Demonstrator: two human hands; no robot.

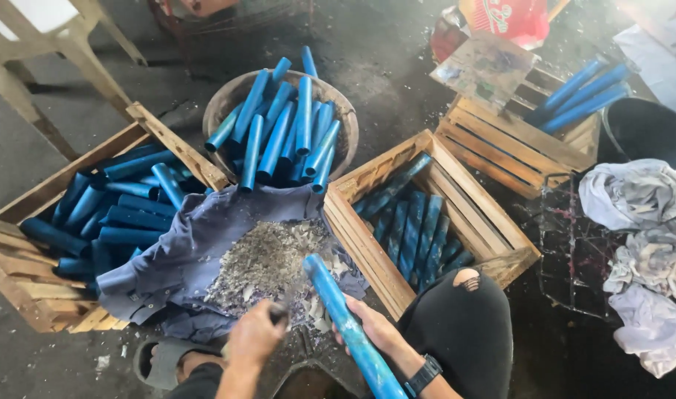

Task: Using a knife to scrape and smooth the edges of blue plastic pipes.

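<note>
Here, basket (343,118), crates (493,229) holding blue tubes (279,133)

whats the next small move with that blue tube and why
Probably another stroke of the tool down the blue tube. The right hand props it over the shavings on the cloth, and the left hand holds a small tool at its upper end, blurred.

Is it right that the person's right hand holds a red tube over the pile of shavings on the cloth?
Not quite: the tube is blue, not red, as the head view shows. The right hand does hold it over the shavings on the cloth.
</note>
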